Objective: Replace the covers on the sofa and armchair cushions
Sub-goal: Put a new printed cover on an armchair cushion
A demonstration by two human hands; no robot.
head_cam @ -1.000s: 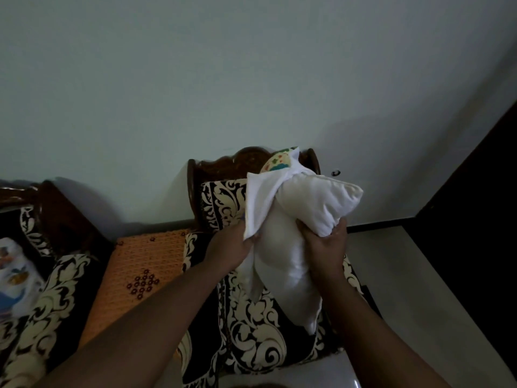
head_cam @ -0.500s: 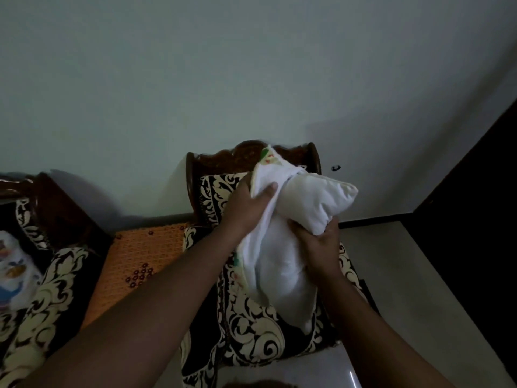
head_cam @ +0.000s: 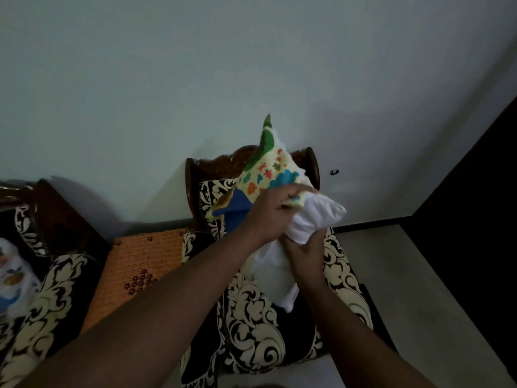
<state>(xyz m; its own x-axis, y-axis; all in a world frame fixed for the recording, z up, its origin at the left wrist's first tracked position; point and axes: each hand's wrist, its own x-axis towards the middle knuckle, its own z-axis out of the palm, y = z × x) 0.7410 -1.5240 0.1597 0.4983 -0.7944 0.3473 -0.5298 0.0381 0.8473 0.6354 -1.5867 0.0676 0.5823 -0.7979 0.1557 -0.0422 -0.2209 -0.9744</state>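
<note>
The left hand (head_cam: 272,211) is closed in a fist around the edge of the printed cushion cover (head_cam: 268,175), with the fabric pinched between thumb and curled fingers. The cover is cream with green, orange, red and blue shapes. It rises above and behind the left hand to a pointed corner, and a blue section hangs just to the left of the wrist.

The right hand (head_cam: 303,253) is directly below and slightly right of the left hand. Its fingers are curled upward around the white cushion insert (head_cam: 316,217) and grip it at a narrowed section. The insert bulges out above and to the right of the right hand. Its lower end hangs down to the left of the right forearm and ends in a corner over the seat. The cover's gripped edge lies against the top of the insert, touching it at the left hand.

Both hands are held over the armchair (head_cam: 251,317), which is upholstered in black with a cream scroll pattern and has a carved dark wooden backrest behind the cover. Left of the left forearm, an orange patterned side tabletop (head_cam: 140,264) stands beside the armchair. Further left is a sofa (head_cam: 42,298) in the same upholstery, carrying a cushion (head_cam: 14,278) with a pale printed cover at the frame edge.
</note>
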